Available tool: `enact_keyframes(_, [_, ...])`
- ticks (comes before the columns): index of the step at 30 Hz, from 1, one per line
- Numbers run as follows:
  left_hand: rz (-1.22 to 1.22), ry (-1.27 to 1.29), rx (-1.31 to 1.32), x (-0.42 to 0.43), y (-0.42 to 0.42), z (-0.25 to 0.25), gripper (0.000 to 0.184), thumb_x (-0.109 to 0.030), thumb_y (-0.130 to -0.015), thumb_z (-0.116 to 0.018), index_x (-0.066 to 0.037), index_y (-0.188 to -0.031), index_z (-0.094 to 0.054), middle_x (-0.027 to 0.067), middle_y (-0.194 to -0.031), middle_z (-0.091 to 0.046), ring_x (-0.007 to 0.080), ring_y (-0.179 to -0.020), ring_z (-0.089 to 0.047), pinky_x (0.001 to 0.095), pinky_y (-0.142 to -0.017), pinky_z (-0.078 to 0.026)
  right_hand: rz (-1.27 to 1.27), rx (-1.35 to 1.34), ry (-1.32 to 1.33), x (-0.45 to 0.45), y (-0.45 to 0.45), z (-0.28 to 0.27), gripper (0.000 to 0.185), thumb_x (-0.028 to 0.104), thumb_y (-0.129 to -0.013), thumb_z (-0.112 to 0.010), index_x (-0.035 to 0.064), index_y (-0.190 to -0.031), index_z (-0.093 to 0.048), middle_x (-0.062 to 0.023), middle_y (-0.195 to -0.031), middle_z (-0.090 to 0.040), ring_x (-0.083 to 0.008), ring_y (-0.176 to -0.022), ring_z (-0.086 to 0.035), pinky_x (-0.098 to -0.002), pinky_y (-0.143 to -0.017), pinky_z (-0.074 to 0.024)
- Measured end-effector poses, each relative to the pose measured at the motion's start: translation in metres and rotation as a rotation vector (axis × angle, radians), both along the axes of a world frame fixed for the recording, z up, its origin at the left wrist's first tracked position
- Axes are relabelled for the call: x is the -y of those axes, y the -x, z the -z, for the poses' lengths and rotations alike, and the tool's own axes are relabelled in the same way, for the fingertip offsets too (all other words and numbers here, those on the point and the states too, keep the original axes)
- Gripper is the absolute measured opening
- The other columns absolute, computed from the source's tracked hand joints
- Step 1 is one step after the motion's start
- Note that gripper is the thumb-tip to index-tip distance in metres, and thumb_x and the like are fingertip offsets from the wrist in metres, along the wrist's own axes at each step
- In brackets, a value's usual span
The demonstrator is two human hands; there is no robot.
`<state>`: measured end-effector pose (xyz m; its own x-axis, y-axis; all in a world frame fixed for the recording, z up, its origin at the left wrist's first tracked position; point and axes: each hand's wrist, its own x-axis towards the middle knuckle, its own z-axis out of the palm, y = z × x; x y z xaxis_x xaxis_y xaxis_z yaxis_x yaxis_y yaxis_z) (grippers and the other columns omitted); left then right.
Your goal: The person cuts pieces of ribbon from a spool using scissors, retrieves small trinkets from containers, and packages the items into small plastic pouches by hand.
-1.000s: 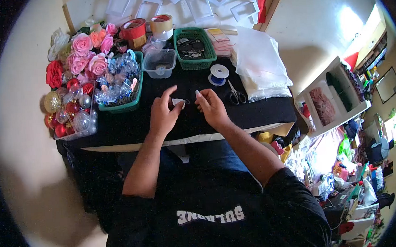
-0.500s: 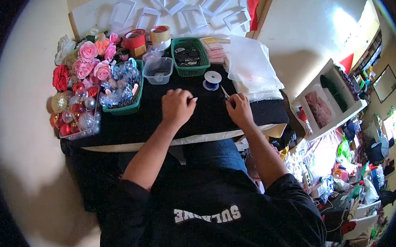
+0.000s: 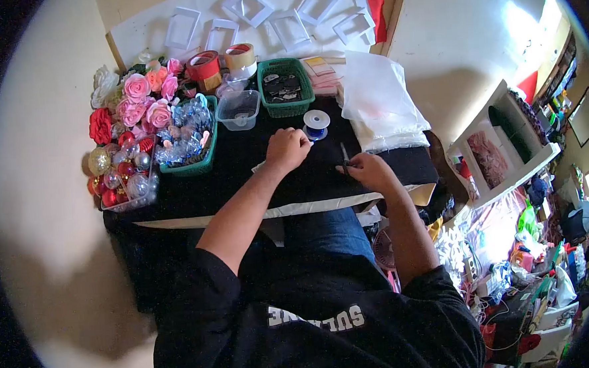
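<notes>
A white spool [image 3: 316,119] wound with something dark blue lies on the black cloth. At its lower left edge is my left hand [image 3: 287,150], fingers pinched together; what they grip is too small to make out. A small pale piece [image 3: 258,167] shows beside my left wrist. My right hand [image 3: 372,172] is closed around the dark handles of a pair of scissors [image 3: 344,153]. The blades point away from me, to the right of the spool.
Behind my hands stand a clear tub [image 3: 239,111] and a green basket [image 3: 286,88] of dark pieces. White sheets [image 3: 383,99] are stacked at right. Left are artificial roses [image 3: 136,89], a basket of blue wrapped items [image 3: 188,133] and ornaments [image 3: 124,169]. Tape rolls [image 3: 240,57] stand behind.
My left hand has moved right, up to the spool, and its fingers now pinch at the edge. My right hand has shifted slightly down and right, the scissors still in it.
</notes>
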<state>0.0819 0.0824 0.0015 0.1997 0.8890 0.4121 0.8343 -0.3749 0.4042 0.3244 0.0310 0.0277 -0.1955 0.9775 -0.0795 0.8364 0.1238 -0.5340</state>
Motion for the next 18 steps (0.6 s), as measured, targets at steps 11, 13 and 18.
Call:
enact_keyframes(11, [0.048,0.168,0.369,0.068,0.088,-0.002,0.017,-0.02,-0.085,-0.071,-0.004,-0.082,-0.066,0.0086,-0.078,-0.067,0.0254,-0.077,-0.063,0.0393,-0.068,-0.05,-0.063,-0.891,0.647,0.04,0.069,0.014,0.037,0.03,-0.099,-0.051,0.0063,-0.128,-0.052,-0.0048,-0.083,-0.061,-0.0078,-0.053,-0.048,-0.0223,-0.044,-0.0342])
enact_keyframes(13, [0.009,0.053,0.33,0.084,0.094,0.0,0.018,-0.022,-0.086,-0.069,-0.004,-0.084,-0.066,0.0093,-0.082,-0.066,0.0253,-0.08,-0.062,0.0386,-0.071,-0.049,-0.061,-0.892,0.682,0.041,0.077,0.013,0.038,0.033,-0.1,-0.047,0.0069,-0.128,-0.052,-0.0054,-0.084,-0.061,-0.0082,-0.053,-0.049,-0.0227,-0.044,-0.0344])
enact_keyframes(18, [0.031,0.088,0.386,0.09,0.111,0.009,0.022,-0.027,-0.089,-0.067,-0.004,-0.089,-0.066,0.0088,-0.087,-0.064,0.0257,-0.085,-0.058,0.0379,-0.076,-0.046,-0.093,-0.831,0.688,0.041,0.097,0.008,0.044,0.042,-0.1,-0.043,0.0086,-0.128,-0.051,-0.006,-0.088,-0.061,-0.0092,-0.054,-0.05,-0.0239,-0.044,-0.0349])
